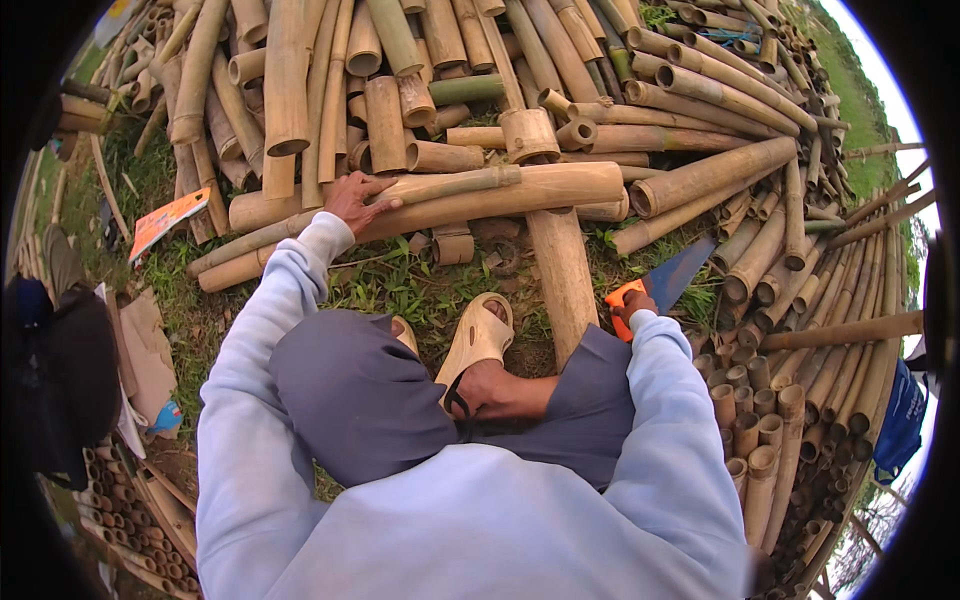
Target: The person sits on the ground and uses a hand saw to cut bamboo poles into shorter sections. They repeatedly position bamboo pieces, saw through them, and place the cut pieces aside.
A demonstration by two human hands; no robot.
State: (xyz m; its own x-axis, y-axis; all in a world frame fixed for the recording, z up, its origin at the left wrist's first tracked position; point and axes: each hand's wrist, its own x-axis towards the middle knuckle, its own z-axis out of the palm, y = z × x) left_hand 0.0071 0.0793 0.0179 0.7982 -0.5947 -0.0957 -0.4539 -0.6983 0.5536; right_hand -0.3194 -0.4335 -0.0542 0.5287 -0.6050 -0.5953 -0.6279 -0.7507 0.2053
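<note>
My left hand presses down over a thin bamboo pole, its fingers partly spread across it. This pole lies along a thicker bamboo pole, which rests on a short upright-ended bamboo piece and a log-like bamboo support slanting toward my legs. In my right hand is a handsaw, gripped by its orange handle. The dark blue blade points up and to the right, apart from the poles. Sandalled feet stand between my knees on the grass.
Beyond the poles spreads a large heap of cut bamboo. Stacked bamboo lengths stand at the right, beside a blue bag. On the left are an orange-and-white packet, cardboard and more cut tubes.
</note>
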